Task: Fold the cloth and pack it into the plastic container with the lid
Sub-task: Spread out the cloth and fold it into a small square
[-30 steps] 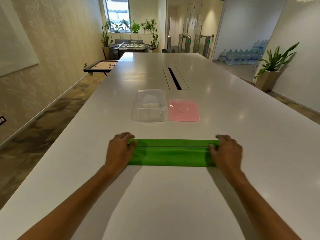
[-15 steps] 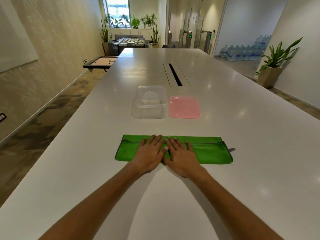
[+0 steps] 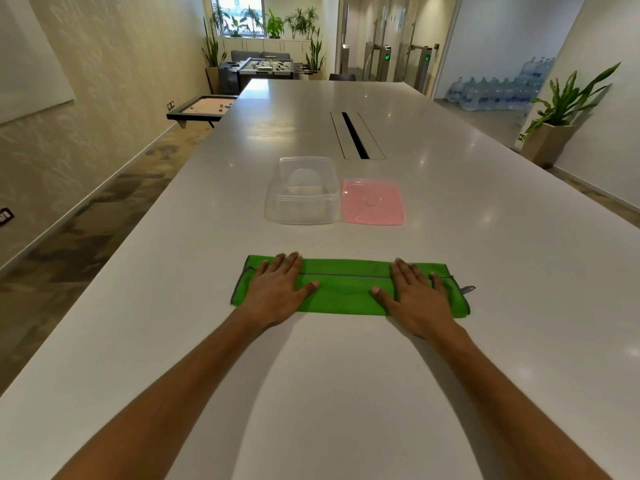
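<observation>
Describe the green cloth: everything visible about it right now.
The green cloth is bright green soft fabric with a thin grey edging, folded into a long narrow strip lying flat across the white table, nearer the person than the clear container and the pink lid, touching neither. A grey seam line runs along its length, and a small grey tab sticks out at its right end. The left hand and the right hand press flat on it, fingers straight, one near each end.

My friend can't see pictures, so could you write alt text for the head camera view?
Two hands, left hand and right hand, press flat on a folded green cloth on a white table. Beyond it sit an open clear container and its pink lid beside it.
</observation>
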Motion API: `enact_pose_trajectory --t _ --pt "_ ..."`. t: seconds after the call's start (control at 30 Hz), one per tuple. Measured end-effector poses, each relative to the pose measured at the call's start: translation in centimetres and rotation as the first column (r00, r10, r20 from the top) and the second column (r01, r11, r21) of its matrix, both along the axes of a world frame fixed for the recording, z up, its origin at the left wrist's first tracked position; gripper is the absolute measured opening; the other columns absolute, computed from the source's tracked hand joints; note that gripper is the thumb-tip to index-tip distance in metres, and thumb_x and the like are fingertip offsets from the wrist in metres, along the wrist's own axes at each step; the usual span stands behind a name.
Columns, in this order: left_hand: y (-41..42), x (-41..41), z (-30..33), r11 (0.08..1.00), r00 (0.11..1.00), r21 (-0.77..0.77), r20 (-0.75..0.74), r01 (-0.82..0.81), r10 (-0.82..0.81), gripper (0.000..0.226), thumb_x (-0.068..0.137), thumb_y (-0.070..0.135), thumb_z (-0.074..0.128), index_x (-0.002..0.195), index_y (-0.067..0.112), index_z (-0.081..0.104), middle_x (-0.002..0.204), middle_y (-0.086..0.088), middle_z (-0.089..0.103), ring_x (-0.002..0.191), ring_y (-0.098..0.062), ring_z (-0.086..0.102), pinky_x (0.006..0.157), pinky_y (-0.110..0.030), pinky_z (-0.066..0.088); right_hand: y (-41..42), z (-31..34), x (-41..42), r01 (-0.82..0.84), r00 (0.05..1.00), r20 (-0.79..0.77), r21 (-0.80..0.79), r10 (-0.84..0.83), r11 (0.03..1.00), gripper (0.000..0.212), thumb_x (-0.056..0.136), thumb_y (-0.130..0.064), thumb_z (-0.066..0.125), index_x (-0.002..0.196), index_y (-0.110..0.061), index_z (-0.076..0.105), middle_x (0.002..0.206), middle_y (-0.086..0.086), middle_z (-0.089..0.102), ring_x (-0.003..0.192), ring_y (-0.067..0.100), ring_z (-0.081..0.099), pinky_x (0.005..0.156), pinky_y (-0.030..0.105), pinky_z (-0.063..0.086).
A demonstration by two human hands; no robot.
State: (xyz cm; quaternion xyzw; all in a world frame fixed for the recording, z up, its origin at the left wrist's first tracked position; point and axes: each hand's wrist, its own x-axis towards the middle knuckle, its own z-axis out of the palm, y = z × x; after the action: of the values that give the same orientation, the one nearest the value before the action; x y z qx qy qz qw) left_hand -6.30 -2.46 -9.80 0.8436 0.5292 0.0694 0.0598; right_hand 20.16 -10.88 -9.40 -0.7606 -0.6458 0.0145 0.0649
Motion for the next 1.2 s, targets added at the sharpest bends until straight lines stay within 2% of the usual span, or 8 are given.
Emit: enact_pose_trajectory --t 0.4,0.67,0.8,0.87,0.93,1.0,1.1,1.2 --pt "0.9 -2.9 -0.1 0.996 0.996 0.028 -0.011 -0.085 0.085 0.079 0.090 0.067 0.016 0.151 0.016 0.012 0.161 0.000 0.013 0.147 -0.018 0.009 0.120 -0.040 0.008 -1.3 0.3 4.4 0.172 0.985 -0.021 -0.009 -0.172 0.985 0.087 0.084 -0.075 0.014 0.151 -0.019 0.012 0.160 -0.004 0.012 0.146 0.014 0.011 0.116 0.048 0.009" --pt "0.9 -2.8 -0.2 0.994 0.994 0.025 -0.016 -0.105 0.105 0.083 0.088 0.069 0.014 0.151 0.014 0.011 0.161 -0.003 0.013 0.148 -0.019 0.008 0.120 -0.039 0.007 -1.7 0.6 4.9 0.202 0.977 -0.060 -0.024 -0.203 0.979 0.085 0.085 -0.073 0.018 0.151 -0.018 0.013 0.160 -0.002 0.012 0.146 0.017 0.014 0.116 0.050 0.011" --pt "0.7 -2.6 0.1 0.994 0.994 0.017 -0.016 -0.108 0.108 0.083 0.089 0.068 0.014 0.151 0.013 0.010 0.160 -0.004 0.013 0.148 -0.019 0.008 0.120 -0.040 0.007 -1.8 1.3 4.4 0.228 0.969 -0.103 0.018 -0.225 0.974 0.077 0.089 -0.066 0.025 0.148 -0.016 0.024 0.157 0.003 0.024 0.143 0.021 0.022 0.114 0.049 0.019" --pt "0.6 -2.5 0.3 0.994 0.994 0.013 -0.005 -0.107 0.107 0.082 0.090 0.067 0.014 0.151 0.013 0.011 0.160 -0.004 0.014 0.148 -0.019 0.008 0.120 -0.040 0.007 -1.8 1.9 4.2 0.275 0.958 -0.108 0.073 -0.267 0.959 0.073 0.090 -0.063 0.032 0.142 -0.013 0.034 0.148 0.009 0.037 0.135 0.028 0.034 0.106 0.048 0.029" --pt "0.6 -2.6 0.6 0.994 0.994 0.020 0.012 -0.104 0.104 0.082 0.089 0.068 0.014 0.151 0.013 0.013 0.160 -0.004 0.015 0.147 -0.019 0.009 0.120 -0.042 0.007 -1.9 2.5 4.1 0.342 0.938 -0.101 0.118 -0.331 0.932 0.069 0.088 -0.063 0.036 0.130 -0.009 0.045 0.130 0.015 0.050 0.120 0.034 0.045 0.093 0.047 0.038" --pt "0.6 -2.6 0.8 0.997 0.998 0.040 0.012 -0.069 0.069 0.083 0.088 0.068 0.014 0.150 0.013 0.016 0.160 -0.004 0.016 0.147 -0.019 0.009 0.120 -0.044 0.005 -2.0 3.1 4.1 0.395 0.917 -0.104 0.128 -0.384 0.910 0.069 0.086 -0.065 0.039 0.118 -0.006 0.053 0.117 0.018 0.056 0.110 0.036 0.050 0.084 0.045 0.043" --pt "0.4 -1.8 1.1 0.997 1.000 0.079 -0.018 0.019 -0.018 0.084 0.087 0.071 0.011 0.150 0.015 0.019 0.160 -0.002 0.016 0.147 -0.018 0.009 0.119 -0.046 0.004 -2.1 3.7 4.3 0.453 0.888 -0.136 0.103 -0.439 0.885 0.066 0.084 -0.066 0.045 0.105 -0.004 0.059 0.107 0.018 0.060 0.099 0.037 0.057 0.073 0.038 0.044" --pt "0.0 -0.2 1.2 0.993 0.997 0.087 0.001 0.083 -0.083 0.090 0.083 0.074 0.006 0.150 0.015 0.018 0.160 -0.002 0.015 0.148 -0.017 0.007 0.119 -0.046 0.001 -2.2 4.1 4.2 0.492 0.849 -0.257 0.066 -0.462 0.868 0.047 0.078 -0.055 0.058 0.086 -0.009 0.055 0.087 0.011 0.059 0.079 0.032 0.055 0.063 0.032 0.040"
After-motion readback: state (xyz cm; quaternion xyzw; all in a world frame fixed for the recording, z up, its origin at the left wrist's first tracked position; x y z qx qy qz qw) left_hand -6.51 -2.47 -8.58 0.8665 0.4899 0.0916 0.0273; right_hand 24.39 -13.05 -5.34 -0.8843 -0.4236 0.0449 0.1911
